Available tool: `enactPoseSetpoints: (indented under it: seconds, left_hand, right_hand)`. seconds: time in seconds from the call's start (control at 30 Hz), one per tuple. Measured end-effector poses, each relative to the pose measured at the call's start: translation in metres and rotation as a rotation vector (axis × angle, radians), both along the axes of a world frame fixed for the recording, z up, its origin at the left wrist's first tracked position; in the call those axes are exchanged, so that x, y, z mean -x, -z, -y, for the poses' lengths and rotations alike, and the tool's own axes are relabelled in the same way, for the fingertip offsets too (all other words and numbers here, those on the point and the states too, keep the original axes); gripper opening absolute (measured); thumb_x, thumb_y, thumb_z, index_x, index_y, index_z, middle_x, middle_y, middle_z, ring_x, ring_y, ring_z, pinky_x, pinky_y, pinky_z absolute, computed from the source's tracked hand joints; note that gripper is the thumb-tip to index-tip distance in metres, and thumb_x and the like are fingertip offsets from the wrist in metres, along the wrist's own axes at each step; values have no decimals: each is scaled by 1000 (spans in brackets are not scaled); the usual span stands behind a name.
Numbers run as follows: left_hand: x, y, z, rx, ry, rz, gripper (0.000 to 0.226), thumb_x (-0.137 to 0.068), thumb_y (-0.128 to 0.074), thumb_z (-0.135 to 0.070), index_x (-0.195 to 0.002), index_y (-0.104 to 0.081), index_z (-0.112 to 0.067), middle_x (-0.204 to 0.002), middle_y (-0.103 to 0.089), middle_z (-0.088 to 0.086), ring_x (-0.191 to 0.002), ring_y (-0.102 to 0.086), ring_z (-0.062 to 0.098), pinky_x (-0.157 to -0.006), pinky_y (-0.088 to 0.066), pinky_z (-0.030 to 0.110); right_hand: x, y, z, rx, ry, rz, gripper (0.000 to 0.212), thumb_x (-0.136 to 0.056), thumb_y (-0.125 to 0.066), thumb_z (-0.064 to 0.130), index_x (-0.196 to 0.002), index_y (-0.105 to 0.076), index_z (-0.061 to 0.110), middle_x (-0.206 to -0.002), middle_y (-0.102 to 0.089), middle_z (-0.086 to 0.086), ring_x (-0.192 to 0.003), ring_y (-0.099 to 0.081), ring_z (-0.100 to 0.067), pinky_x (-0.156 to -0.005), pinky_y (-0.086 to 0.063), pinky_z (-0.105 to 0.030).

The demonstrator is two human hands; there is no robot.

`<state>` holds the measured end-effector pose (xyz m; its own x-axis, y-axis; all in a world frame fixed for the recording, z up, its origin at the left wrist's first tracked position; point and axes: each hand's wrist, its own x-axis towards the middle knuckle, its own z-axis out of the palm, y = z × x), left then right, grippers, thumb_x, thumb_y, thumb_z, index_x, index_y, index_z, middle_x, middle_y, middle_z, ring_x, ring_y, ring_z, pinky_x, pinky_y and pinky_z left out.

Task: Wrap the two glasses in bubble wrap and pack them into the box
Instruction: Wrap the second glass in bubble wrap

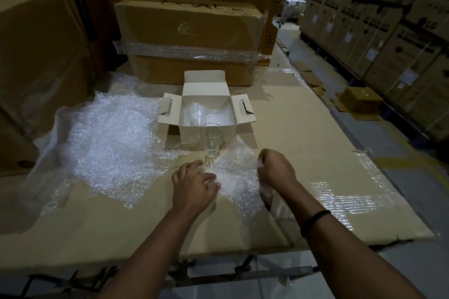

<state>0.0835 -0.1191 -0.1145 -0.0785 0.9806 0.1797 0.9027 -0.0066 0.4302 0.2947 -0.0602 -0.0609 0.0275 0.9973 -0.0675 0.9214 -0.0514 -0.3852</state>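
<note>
A clear glass (211, 139) stands upright on the far edge of a small sheet of bubble wrap (237, 181), just in front of the open white box (207, 114). Inside the box lies a bundle wrapped in bubble wrap (194, 111); more wrap sits beside it. My left hand (194, 183) lies with spread fingers on the sheet's left edge, just short of the glass. My right hand (275, 168) is curled and pinches the sheet's right edge, lifting it a little.
A big loose pile of bubble wrap (107, 143) covers the left of the cardboard work surface (303, 133). Large film-wrapped cartons (192, 34) stand right behind the box. Stacked cartons line the aisle at right, and a small brown box (359, 99) sits on the floor.
</note>
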Motion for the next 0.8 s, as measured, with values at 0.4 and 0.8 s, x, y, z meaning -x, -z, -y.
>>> enactPoseSetpoints:
  seconds: [0.4, 0.8]
  left_hand:
    - [11, -8, -2, -100, -10, 297, 60, -72, -68, -1, -124, -63, -31, -124, -55, -3, -100, -55, 15, -95, -34, 36]
    - [21, -5, -5, 95, 175, 24, 37, -89, -49, -19, -115, -70, -36, -122, -53, -7, -118, -41, 18, -95, -27, 36]
  right_hand:
    - [29, 17, 49, -337, -755, 401, 16, -78, -65, 38, -82, -71, 24, -86, -68, 1, -77, -58, -25, -65, -29, -31]
    - [53, -2, 12, 157, -297, 311, 35, -85, -64, 29, -118, -58, 18, -118, -62, -6, -103, -60, -26, -81, -50, -34]
